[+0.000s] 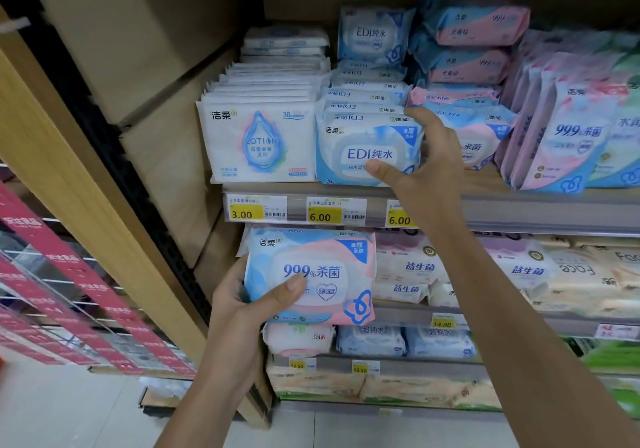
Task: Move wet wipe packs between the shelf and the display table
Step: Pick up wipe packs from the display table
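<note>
A pink-and-blue wet wipe pack [311, 274] is held in the left hand [242, 295], thumb across its face and fingers curled behind, near and just below the edge of the upper shelf [519, 205]. The right hand [429, 163] is raised to the front EDI pack [363, 153] on that shelf, fingers spread wide about its right end and thumb at its face; no closed hold is evident. Risks are judged as follows: the soft EDI pack may slip from a corner-only hold, and the packs ranked tightly behind it may be dragged forward and toppled. The display table is not seen. Legible writing: "999%" on the held pack, "EDI" on the shelf pack, "LOTION" on the white pack [259, 143] to its left, and price tags [256, 208] reading 3.00, 6.00, 6.00.
</note>
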The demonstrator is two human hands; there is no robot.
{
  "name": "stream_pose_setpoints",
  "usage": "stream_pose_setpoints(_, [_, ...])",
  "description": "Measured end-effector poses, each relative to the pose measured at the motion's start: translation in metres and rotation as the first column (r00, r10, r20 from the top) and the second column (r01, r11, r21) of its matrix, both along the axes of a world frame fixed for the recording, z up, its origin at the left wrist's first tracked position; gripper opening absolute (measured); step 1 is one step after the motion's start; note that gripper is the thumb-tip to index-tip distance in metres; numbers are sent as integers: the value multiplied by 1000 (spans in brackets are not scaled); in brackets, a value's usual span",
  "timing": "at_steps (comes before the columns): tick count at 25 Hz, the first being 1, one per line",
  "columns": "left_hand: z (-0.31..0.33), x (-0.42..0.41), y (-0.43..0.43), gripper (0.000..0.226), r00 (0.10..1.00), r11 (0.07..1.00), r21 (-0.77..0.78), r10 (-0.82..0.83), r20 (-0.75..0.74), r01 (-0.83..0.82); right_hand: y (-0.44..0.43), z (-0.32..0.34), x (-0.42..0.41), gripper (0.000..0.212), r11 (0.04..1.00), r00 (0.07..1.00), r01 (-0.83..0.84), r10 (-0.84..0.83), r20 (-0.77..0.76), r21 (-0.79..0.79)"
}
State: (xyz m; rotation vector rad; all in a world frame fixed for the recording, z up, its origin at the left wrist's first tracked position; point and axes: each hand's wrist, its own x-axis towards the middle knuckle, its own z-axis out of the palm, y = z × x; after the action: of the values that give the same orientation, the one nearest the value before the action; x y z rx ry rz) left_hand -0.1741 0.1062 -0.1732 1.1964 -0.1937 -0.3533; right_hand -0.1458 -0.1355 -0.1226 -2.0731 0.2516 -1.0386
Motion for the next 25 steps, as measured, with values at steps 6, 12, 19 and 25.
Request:
stream_pose_setpoints(6, [0,2,-4,61,1000,1000,28,13,17,-13,-8,3,1,71,998,996,62,-62,-59,-7])
stream_pose_setpoints(12, [0,-7,-6,48,1000,1000,29,2,3,-2,-8,6,-6,71,993,985,87,-97,-143,-76])
stream_pose_setpoints(19, [4,-17,-9,52,1000,1000,12,-23,0,23,-4,11,-13,70,988,970,60,-92,-226,-144])
stream_pose_setpoints(25, [3,-14,-13,51,999,999,1,-43,20,43,-1,5,-11,76,990,981,54,-77,-178,-129])
